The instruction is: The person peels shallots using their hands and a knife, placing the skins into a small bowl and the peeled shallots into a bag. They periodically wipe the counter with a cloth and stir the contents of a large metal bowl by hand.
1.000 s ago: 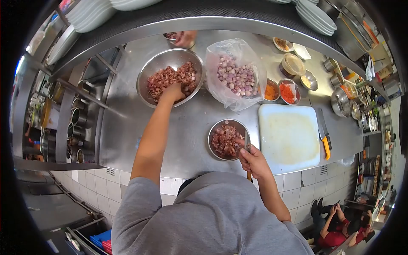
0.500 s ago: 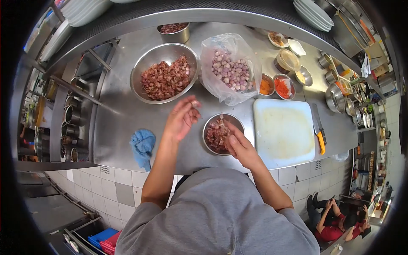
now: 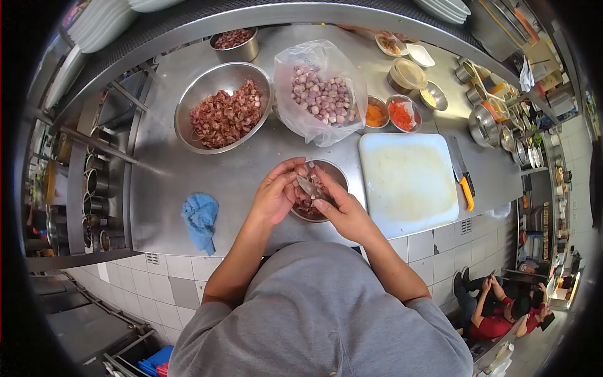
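Above the small metal bowl (image 3: 341, 173) of reddish shallot pieces, my two hands are close together. My left hand (image 3: 276, 191) is closed, with a small shallot at its fingertips, partly hidden. A small greyish blade (image 3: 308, 186) lies between the hands, its rear end in the closed fingers of my right hand (image 3: 344, 210). Behind them, a large metal bowl (image 3: 224, 115) holds many reddish shallots, and a clear plastic bag (image 3: 321, 94) holds paler purple ones.
A white cutting board (image 3: 409, 182) lies on the right, with an orange-handled knife (image 3: 466, 188) beside it. A blue cloth (image 3: 200, 217) is at the left. Small bowls stand behind the board. A metal shelf (image 3: 270, 24) spans the back. Seated people (image 3: 496, 320) are at lower right.
My left hand has moved right to meet my right hand over the small bowl. The blade now shows between them. The camera view has shifted slightly.
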`<state>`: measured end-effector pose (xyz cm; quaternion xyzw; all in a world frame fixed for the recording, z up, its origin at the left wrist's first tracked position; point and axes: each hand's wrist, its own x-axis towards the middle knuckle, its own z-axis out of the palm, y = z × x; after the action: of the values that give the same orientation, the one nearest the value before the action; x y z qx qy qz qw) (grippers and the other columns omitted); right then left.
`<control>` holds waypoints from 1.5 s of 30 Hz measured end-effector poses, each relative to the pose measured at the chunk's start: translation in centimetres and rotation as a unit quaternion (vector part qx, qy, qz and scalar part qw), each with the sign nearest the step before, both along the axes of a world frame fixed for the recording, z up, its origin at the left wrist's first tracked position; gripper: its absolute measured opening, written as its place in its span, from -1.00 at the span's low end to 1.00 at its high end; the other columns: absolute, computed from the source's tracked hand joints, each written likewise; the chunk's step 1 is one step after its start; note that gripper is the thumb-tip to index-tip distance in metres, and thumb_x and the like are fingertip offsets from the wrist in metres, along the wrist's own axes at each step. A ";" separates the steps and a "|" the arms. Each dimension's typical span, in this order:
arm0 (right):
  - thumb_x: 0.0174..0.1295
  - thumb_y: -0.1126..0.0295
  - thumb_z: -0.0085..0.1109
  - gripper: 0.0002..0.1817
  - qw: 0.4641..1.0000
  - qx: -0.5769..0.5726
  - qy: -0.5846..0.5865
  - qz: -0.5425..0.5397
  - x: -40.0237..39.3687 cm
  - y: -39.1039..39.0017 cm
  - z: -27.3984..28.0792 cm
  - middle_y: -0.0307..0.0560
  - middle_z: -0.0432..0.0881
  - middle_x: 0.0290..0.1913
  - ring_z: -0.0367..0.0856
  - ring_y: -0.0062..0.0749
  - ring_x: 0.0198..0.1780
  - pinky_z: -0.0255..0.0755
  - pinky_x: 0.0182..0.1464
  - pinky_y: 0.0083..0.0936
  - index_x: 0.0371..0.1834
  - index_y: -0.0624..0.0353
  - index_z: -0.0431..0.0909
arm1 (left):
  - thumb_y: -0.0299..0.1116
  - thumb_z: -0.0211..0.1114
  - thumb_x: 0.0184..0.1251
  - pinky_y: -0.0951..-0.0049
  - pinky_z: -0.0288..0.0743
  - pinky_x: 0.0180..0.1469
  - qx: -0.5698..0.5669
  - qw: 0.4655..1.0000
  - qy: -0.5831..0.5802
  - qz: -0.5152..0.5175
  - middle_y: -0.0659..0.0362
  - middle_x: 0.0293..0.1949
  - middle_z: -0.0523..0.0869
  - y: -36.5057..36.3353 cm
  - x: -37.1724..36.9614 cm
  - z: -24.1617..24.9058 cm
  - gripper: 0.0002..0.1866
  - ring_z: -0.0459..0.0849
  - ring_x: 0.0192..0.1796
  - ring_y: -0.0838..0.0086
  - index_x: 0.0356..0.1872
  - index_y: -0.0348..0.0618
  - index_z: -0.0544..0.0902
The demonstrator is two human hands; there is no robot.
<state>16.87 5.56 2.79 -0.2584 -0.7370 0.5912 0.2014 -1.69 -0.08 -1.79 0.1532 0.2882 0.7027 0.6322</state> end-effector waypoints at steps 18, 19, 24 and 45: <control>0.43 0.42 0.06 -0.43 0.999 -0.037 0.022 -0.004 0.4 0.2 -0.9 0.01 0.37 0.45 0.32 -0.25 0.45 0.15 0.45 -0.40 0.50 0.15 0.22 | -0.61 0.16 0.41 0.40 0.63 0.06 0.002 0.995 0.094 0.017 0.03 0.15 0.63 -0.7 1.0 0.4 -0.75 0.66 0.10 0.41 0.08 -0.30 0.55; 0.43 0.43 0.06 -0.44 0.999 -0.046 0.026 -0.004 0.3 0.1 -0.9 -0.01 0.36 0.45 0.32 -0.27 0.45 0.15 0.45 -0.40 0.49 0.15 0.23 | -0.62 0.14 0.41 0.41 0.63 0.06 0.001 0.993 0.112 0.029 0.03 0.13 0.64 -0.7 1.3 0.6 -0.73 0.67 0.08 0.41 0.10 -0.29 0.54; 0.43 0.44 0.06 -0.48 0.991 -0.114 0.063 -0.024 0.3 0.1 -1.5 -0.07 0.47 0.32 0.41 -0.36 0.32 0.26 0.35 -0.47 0.45 0.13 0.29 | -0.66 0.14 0.38 0.40 0.60 0.09 -0.002 0.988 0.140 0.059 0.01 0.12 0.64 -0.8 2.3 0.5 -0.70 0.65 0.10 0.40 0.10 -0.28 0.53; 0.46 0.46 0.03 -0.66 0.936 -0.296 0.163 -0.097 -1.0 -0.2 -2.5 -0.32 0.50 -0.25 0.19 -0.79 -0.55 0.04 -0.60 -0.78 0.26 -0.02 0.37 | -0.60 0.08 0.46 0.39 0.55 0.17 0.017 0.992 0.102 0.072 -0.03 0.16 0.61 0.3 3.8 0.3 -0.71 0.65 0.12 0.37 0.16 -0.34 0.50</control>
<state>15.87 5.33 0.33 -0.2769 -0.4572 0.7939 0.2900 2.06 0.18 -1.49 0.2138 0.3490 0.7320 0.5446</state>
